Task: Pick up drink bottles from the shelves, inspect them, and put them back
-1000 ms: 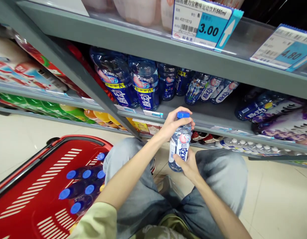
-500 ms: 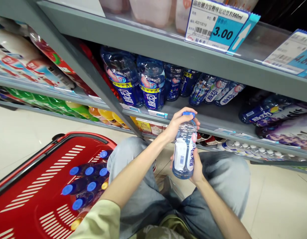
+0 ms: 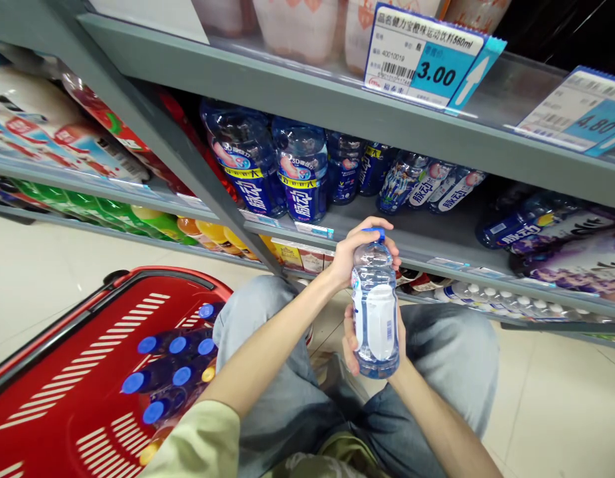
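Between my knees I hold a clear blue drink bottle with a blue cap, tilted slightly, its white label panel and barcode toward me. My left hand is closed around the neck and cap from above. Lower down, my right hand wraps the bottle's body from behind, fingers showing at its left side. Just beyond, large blue bottles stand on the shelf, with smaller bottles of the same kind to their right.
To the left, a red shopping basket holds several bottles with blue or orange caps. A grey shelf edge with price tags runs overhead. Purple packs lie at the shelf's right; small white-capped bottles stand below.
The bottle has turned in my hands, so its printed logo has swung away and the white barcode panel faces me. It also sits slightly lower.
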The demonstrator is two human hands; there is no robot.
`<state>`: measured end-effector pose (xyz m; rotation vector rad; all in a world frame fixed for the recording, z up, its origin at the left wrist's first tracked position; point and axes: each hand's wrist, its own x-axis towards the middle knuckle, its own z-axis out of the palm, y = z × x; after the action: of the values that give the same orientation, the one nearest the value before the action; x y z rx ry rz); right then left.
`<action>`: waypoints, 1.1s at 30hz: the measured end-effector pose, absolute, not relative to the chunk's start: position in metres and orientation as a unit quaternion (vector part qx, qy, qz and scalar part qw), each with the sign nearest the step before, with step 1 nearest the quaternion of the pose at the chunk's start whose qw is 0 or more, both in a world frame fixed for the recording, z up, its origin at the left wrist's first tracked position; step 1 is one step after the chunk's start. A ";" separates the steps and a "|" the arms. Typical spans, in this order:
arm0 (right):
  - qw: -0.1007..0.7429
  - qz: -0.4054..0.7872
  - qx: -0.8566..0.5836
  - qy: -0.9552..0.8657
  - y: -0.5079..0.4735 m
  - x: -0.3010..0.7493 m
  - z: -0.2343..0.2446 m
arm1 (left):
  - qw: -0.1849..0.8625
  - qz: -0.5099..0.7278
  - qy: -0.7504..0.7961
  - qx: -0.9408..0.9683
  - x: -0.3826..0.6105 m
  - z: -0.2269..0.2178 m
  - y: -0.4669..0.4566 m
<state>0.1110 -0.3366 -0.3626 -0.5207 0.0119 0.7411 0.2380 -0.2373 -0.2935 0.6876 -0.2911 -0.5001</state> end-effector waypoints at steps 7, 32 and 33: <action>0.892 0.359 -0.275 0.021 -0.338 0.114 -0.359 | 0.902 -0.228 -0.139 0.339 0.238 -0.293 -0.237; 0.913 0.348 -0.214 0.020 -0.341 0.113 -0.354 | 0.899 -0.219 -0.109 0.364 0.242 -0.298 -0.238; 0.914 0.348 -0.209 0.019 -0.341 0.113 -0.354 | 0.898 -0.220 -0.105 0.366 0.242 -0.298 -0.238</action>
<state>0.1135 -0.3409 -0.3544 -0.4313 0.0396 0.7172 0.2422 -0.2382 -0.2981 0.7579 -0.2179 -0.4555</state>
